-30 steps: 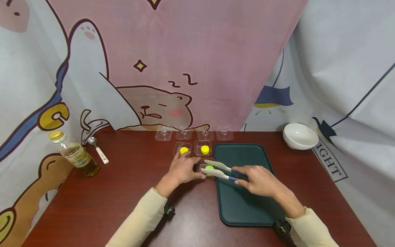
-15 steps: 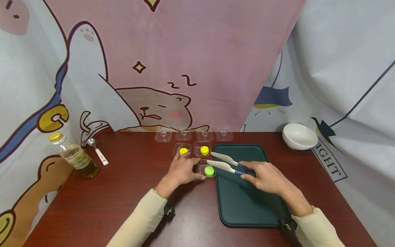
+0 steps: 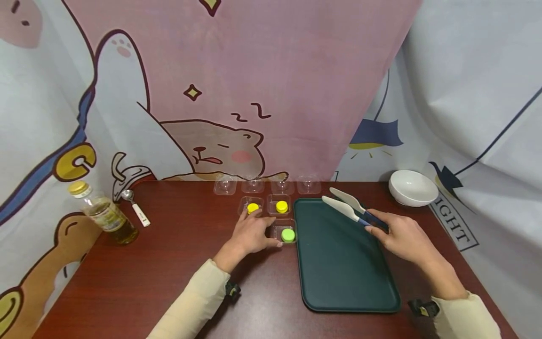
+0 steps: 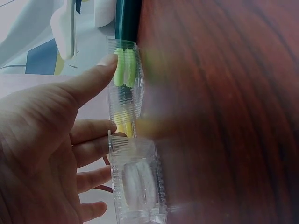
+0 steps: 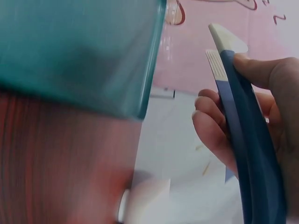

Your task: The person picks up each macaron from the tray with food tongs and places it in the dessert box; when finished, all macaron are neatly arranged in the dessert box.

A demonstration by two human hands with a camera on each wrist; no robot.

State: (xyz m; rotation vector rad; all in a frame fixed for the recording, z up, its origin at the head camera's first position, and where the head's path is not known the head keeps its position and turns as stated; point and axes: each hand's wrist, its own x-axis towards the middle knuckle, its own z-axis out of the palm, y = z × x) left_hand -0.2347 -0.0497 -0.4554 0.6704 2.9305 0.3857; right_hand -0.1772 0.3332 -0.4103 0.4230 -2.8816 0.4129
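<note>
The tongs (image 3: 343,210) have moved right, away from the green macaron (image 3: 288,235), and hang over the tray (image 3: 347,278), arms apart, gripped by the right hand (image 3: 406,238). The macaron sits in a clear box (image 3: 276,231), touched by the left hand (image 3: 251,234), fingers spread.

Right hand (image 3: 402,235) and tongs (image 3: 340,207) moved rightward, away from the green disc (image 3: 288,236), tips now over the tray (image 3: 345,273)

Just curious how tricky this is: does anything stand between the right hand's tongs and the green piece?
Sideways, the side of the clear box and the tray lie between; above the green piece, nothing visible blocks the tongs.
</note>
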